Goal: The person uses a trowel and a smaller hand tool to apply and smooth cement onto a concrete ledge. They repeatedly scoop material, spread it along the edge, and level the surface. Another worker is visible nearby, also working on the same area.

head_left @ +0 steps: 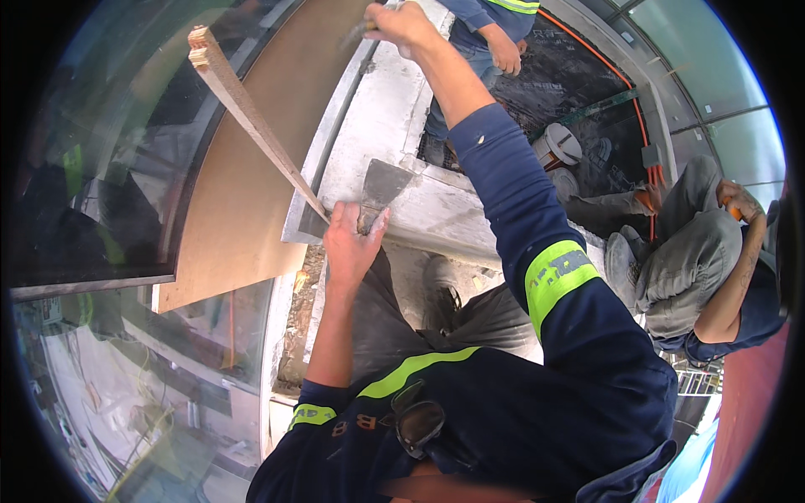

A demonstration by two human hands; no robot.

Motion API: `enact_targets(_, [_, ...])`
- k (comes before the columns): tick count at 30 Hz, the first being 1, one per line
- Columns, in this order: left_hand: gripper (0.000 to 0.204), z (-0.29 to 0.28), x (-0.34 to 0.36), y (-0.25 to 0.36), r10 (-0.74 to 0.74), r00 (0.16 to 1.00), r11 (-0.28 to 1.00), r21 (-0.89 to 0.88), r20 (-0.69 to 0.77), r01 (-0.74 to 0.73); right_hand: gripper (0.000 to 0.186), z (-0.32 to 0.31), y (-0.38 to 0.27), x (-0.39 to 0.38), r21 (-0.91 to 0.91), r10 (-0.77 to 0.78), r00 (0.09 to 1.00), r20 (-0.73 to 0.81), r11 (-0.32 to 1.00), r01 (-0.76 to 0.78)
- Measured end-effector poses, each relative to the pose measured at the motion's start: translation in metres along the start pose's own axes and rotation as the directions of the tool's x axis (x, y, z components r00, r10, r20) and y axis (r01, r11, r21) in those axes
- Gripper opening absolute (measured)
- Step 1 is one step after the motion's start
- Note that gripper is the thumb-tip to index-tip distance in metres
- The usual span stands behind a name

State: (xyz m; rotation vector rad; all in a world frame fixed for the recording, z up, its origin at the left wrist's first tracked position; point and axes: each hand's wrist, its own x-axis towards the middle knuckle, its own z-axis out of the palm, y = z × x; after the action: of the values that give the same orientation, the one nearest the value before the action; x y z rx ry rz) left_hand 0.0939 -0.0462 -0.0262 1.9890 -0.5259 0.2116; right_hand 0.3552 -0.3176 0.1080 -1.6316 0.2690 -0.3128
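Observation:
My left hand (350, 251) is closed around the handle of a putty knife (386, 181). The knife's wide grey blade points up and away, over the whitish ledge (362, 126). My right arm stretches far forward along that ledge. At its end my right hand (404, 27) is closed on a small tool whose blurred tip shows at the fingers; its kind cannot be made out. A long narrow wooden strip (251, 117) slants down to the ledge's edge, its lower end beside my left fingers. Whether they touch it I cannot tell.
A plywood sheet (251, 193) stands along the left, before dark glass (101, 201). Across the ledge is a person in blue (499, 46). Another person (696, 260) crouches at the right. Beyond are a white bucket (560, 144) and orange conduit (616, 71).

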Motion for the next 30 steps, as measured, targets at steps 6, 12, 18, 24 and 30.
enact_targets(6, [0.043, -0.002, 0.0, -0.002, -0.003, 1.0, 0.997, 0.083, 0.017, 0.002, 0.034, -0.041, 0.013, -0.038, 0.666, -0.061, 0.972, -0.226, 0.719, 0.2])
enact_targets(12, [0.039, -0.004, 0.001, 0.001, 0.002, 1.0, 0.999, 0.048, 0.011, -0.002, 0.038, -0.057, 0.053, -0.112, 0.551, 0.174, 0.975, 0.136, 0.805, -0.22])
enact_targets(18, [0.037, -0.007, 0.002, 0.006, -0.047, 0.999, 0.998, 0.051, 0.022, 0.046, 0.048, -0.069, 0.053, -0.09, -0.642, 0.006, 0.996, 0.089, 0.765, 0.053])
enact_targets(24, [0.039, -0.004, 0.002, 0.003, -0.065, 0.997, 0.996, 0.064, 0.031, 0.062, 0.048, -0.089, 0.047, -0.051, -0.896, -0.102, 0.891, 0.442, -0.004, 0.444])
enact_targets(30, [0.04, -0.003, 0.001, 0.0, -0.051, 0.998, 0.996, 0.068, 0.022, 0.05, 0.047, -0.087, 0.052, -0.027, -0.883, -0.047, 0.882, 0.469, -0.012, 0.469])
